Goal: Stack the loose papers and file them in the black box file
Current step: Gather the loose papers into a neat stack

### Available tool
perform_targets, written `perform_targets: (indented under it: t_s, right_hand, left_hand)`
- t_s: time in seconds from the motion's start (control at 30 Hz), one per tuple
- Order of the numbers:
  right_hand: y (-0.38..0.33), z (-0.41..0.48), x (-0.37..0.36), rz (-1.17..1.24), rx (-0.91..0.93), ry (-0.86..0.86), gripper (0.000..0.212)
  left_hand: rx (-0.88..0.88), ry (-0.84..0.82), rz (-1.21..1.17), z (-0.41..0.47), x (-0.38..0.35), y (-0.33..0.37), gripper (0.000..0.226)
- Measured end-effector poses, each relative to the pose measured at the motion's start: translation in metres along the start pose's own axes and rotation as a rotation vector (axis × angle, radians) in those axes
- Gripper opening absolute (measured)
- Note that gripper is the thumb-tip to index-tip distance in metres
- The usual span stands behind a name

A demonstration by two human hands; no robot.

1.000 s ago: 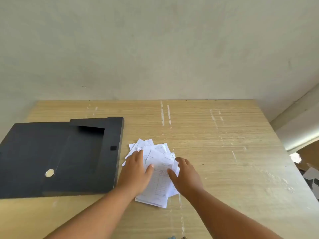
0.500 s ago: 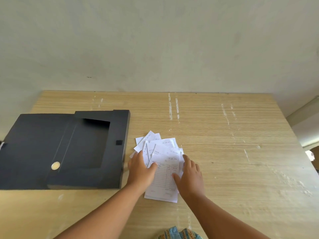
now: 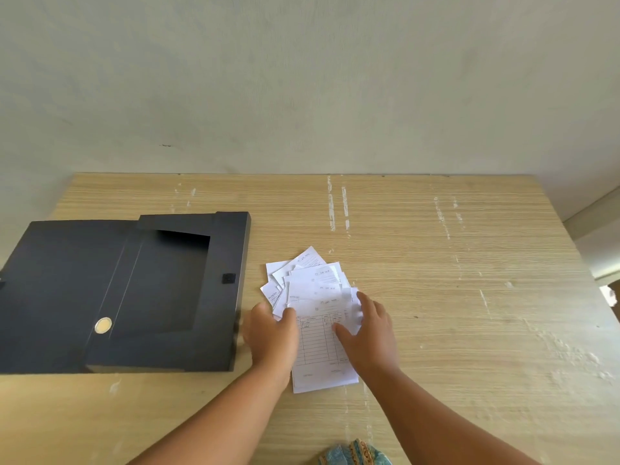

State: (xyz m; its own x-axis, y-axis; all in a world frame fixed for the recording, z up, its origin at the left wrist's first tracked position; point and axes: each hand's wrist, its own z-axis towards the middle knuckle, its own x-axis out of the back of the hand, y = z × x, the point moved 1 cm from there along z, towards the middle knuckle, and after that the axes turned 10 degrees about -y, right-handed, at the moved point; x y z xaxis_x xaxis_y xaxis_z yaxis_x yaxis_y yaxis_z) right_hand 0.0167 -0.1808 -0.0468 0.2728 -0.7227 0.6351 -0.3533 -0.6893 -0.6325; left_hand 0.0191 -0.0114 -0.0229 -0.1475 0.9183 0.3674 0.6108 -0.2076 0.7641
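Observation:
Several white printed papers (image 3: 313,297) lie fanned in a loose pile on the wooden table (image 3: 453,280), a lined form on top. My left hand (image 3: 271,337) rests on the pile's left edge, fingers curled against the sheets. My right hand (image 3: 369,333) presses on the right side, thumb on the top form. The black box file (image 3: 134,293) lies open to the left of the pile, its flap spread out leftward, a round metal ring on the spine. The lower left part of the pile is hidden under my left hand.
A pale wall (image 3: 302,78) stands right behind the table's far edge. The table's right edge runs diagonally at the right of the view. A piece of blue patterned cloth (image 3: 352,454) shows at the bottom edge.
Both hands have drawn the papers closer together and slid a little toward me along the pile. The view has shifted, showing more of the table.

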Motion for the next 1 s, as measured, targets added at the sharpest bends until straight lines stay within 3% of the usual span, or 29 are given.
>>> perform_targets:
  t_s: [0.07,0.13,0.27,0.37,0.47,0.57,0.67,0.8,0.87,0.93,1.0]
  right_hand:
    - [-0.001,-0.001,-0.005,-0.010,0.029,-0.030,0.084]
    - [-0.005,0.000,-0.009,0.000,0.048,-0.044,0.084]
    - [-0.010,-0.001,-0.008,0.144,-0.003,-0.064,0.084]
    - [-0.011,0.000,-0.006,0.149,-0.004,-0.024,0.080]
    - [-0.012,0.001,-0.002,0.086,-0.015,0.069,0.077]
    - [-0.014,0.004,-0.002,0.071,-0.011,0.038,0.078]
    - [-0.016,0.010,0.003,0.058,0.008,0.015,0.079]
    - [-0.016,0.023,0.010,0.039,0.002,-0.042,0.075]
    - [-0.015,0.027,0.013,0.055,-0.004,-0.060,0.073]
    - [-0.015,0.029,0.015,0.090,-0.010,-0.059,0.073]
    - [-0.015,0.030,0.017,0.101,-0.019,-0.052,0.074]
  left_hand:
    - [0.008,-0.086,-0.083,-0.004,-0.002,0.002,0.017]
    - [-0.014,-0.185,-0.067,-0.004,-0.004,0.002,0.034]
    - [-0.049,-0.271,-0.031,-0.004,0.001,0.005,0.047]
    - [-0.059,-0.274,-0.031,-0.004,0.006,0.003,0.050]
    - [-0.073,-0.160,-0.017,-0.006,0.006,-0.003,0.040]
    - [0.014,-0.097,-0.101,-0.012,0.007,0.002,0.032]
    - [0.050,-0.193,-0.149,-0.008,0.003,0.002,0.059]
    - [0.013,-0.272,-0.144,-0.001,0.002,0.009,0.024]
    - [0.044,-0.286,-0.156,0.003,0.003,0.013,0.028]
    - [0.057,-0.273,-0.177,0.008,0.002,0.016,0.046]
    - [0.057,-0.188,-0.199,0.009,-0.001,0.018,0.035]
